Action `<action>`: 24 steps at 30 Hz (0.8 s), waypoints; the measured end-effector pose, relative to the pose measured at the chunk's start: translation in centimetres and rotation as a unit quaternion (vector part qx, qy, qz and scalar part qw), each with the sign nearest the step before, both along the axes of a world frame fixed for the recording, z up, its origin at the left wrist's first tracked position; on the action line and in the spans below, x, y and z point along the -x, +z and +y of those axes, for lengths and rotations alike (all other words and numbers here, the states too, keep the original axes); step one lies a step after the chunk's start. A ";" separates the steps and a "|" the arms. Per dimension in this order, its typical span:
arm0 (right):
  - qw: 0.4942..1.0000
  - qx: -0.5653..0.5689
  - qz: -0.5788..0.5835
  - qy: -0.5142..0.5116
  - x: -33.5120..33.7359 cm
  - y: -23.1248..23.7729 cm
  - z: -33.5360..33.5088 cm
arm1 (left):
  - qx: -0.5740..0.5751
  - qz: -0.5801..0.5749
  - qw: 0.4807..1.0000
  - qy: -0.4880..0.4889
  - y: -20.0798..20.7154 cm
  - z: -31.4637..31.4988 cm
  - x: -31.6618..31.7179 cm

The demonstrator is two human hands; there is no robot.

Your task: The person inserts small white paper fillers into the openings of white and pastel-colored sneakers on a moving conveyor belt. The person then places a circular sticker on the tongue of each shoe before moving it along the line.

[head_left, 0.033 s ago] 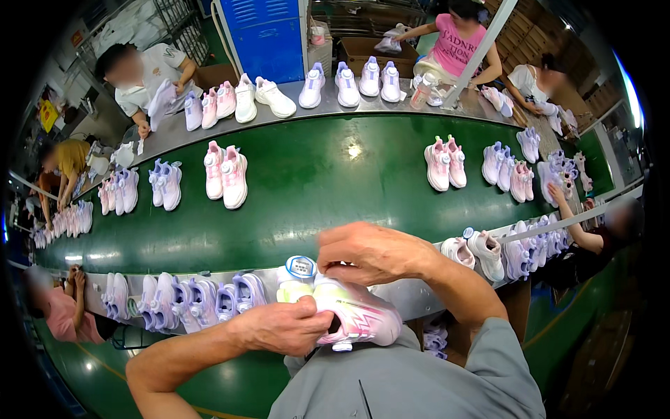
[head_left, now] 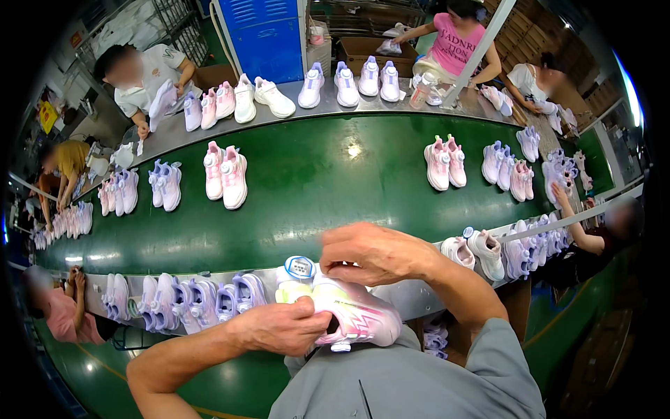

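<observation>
A: Where's the shoe?
B: The pink-and-white shoe (head_left: 356, 314) sits near centre, above the near bench (head_left: 412, 297) edge. Left hand (head_left: 283, 328) has its grip closed round the heel side.
A: Right hand (head_left: 373, 253)?
B: Fingers pinched at the shoe's top, beside a round dial (head_left: 300, 267). Green belt (head_left: 314, 188) beyond.

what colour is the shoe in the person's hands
White shoe with pink zigzag side markings, seen in the head view.

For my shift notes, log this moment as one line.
left hand: grips pink shoe | right hand: on shoe top near dial | ahead: green belt with shoe pairs
</observation>
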State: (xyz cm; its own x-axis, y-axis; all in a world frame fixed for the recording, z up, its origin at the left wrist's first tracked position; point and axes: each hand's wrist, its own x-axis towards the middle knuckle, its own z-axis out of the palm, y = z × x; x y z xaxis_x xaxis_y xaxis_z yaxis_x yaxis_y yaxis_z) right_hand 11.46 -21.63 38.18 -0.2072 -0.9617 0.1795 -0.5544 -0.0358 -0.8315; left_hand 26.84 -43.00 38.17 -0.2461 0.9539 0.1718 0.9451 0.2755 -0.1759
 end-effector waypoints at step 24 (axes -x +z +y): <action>0.988 0.095 -0.046 -0.114 -4.1 -3.0 7.0 | -0.006 -0.008 0.997 0.079 -0.6 -1.6 -0.6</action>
